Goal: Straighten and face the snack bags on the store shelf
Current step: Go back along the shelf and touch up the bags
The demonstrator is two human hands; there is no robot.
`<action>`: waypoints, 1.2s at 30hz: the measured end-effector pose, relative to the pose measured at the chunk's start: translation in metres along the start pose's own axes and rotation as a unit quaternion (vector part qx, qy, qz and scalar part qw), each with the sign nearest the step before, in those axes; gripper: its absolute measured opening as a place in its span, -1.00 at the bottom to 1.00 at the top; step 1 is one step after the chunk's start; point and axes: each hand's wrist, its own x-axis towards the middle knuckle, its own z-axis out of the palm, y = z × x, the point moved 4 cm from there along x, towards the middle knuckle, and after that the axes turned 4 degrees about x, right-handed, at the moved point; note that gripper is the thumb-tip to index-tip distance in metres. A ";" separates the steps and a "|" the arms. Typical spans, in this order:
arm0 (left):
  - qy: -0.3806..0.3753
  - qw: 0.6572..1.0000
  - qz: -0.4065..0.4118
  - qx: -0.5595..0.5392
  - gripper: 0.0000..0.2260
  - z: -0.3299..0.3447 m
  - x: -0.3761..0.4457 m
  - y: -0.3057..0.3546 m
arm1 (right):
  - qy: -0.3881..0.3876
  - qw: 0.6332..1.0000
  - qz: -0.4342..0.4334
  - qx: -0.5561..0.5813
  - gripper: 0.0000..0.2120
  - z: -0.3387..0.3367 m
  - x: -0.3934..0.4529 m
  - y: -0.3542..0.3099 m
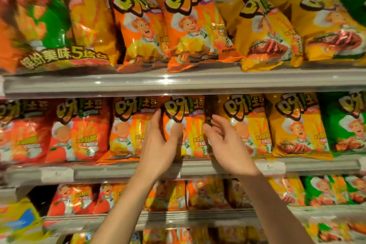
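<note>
An orange snack bag (195,125) with a cartoon chef stands upright in the middle of the second shelf (126,171). My left hand (160,144) holds its left edge, thumb across the front and fingers behind the side. Beside the bag's right edge, my right hand (225,142) is spread with relaxed fingers at the dark gap there, holding nothing. Whether its fingertips touch the bag is unclear. Another orange bag (128,128) stands just left of it, a yellow bag (247,125) just right.
Red bags (79,130) fill the left of this shelf, yellow and green bags (344,123) the right. The top shelf (178,83) carries larger orange and yellow bags, some leaning over its rail. Lower shelves hold several smaller bags. White price tags (270,167) sit on the rail.
</note>
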 end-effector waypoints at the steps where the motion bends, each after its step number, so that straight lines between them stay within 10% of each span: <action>1: -0.009 1.000 0.004 0.008 -0.28 0.003 0.007 0.002 | 0.001 1.000 0.006 -0.014 -0.35 0.008 0.013 -0.006; 12: -0.051 0.989 -0.135 -0.031 -0.10 0.025 0.049 0.010 | -0.004 0.987 0.151 0.061 -0.21 0.027 0.075 0.002; 36: -0.039 0.981 -0.137 -0.129 -0.44 0.051 0.059 -0.007 | 0.091 0.987 0.074 -0.108 -0.41 0.027 0.067 0.004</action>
